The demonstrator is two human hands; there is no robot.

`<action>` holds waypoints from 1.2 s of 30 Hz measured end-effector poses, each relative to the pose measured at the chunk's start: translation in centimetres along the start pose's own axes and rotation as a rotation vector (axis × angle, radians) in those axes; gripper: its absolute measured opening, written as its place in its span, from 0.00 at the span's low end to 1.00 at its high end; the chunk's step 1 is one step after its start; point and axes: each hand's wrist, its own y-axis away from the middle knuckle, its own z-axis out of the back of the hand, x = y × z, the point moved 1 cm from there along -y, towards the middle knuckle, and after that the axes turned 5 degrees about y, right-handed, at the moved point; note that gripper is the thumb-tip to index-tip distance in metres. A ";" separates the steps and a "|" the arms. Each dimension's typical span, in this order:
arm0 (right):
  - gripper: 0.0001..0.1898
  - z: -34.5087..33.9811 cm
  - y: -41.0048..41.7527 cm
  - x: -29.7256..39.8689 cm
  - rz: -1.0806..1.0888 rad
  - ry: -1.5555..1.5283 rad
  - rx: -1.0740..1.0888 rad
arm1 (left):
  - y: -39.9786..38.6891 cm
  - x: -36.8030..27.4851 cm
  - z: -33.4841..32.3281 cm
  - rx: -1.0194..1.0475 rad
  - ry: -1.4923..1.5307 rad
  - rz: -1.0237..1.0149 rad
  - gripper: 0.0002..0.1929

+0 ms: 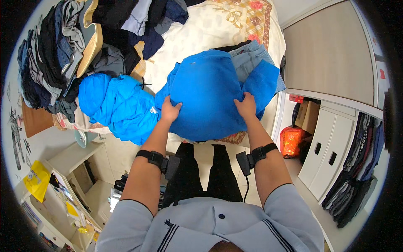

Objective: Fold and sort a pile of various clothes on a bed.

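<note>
A blue long-sleeved top (pixel 204 94) lies spread over the near part of the bed, its body puffed up and one sleeve out to the right. My left hand (pixel 171 109) grips its left side, with the thumb on the fabric. At its right side, near the sleeve, my right hand (pixel 246 106) pinches the cloth. Light blue jeans (pixel 248 58) show behind and partly under the top. A brighter blue hooded jacket (pixel 126 107) rests just left of my left hand, partly over the bed's edge.
Piled trousers (pixel 47 60) and a guitar-like body (pixel 91 41) occupy the left of the bed (pixel 201 31). Dark clothes lie at the back. A white cabinet (pixel 327 151) and hanging clothes (pixel 362 151) stand right; a white shelf unit (pixel 75 154) stands lower left.
</note>
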 end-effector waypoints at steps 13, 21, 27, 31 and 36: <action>0.35 4.2 8.0 0.3 -0.869 -1.172 0.496 | 19.5 0.4 1.8 0.984 -0.525 -0.703 0.13; 0.29 -5.9 15.7 -3.0 -0.184 0.021 0.668 | 20.8 0.7 1.8 0.910 -0.377 -0.755 0.11; 0.11 2.7 15.7 -2.1 -0.503 -0.715 0.966 | 19.4 2.9 6.6 0.420 0.166 -0.509 0.12; 0.11 11.4 15.0 -0.2 -0.410 -1.245 0.913 | 17.9 3.9 8.8 0.139 0.341 -0.525 0.09; 0.09 18.0 17.1 7.0 -0.119 -1.523 0.945 | 18.9 -0.1 11.9 0.032 0.364 -0.483 0.07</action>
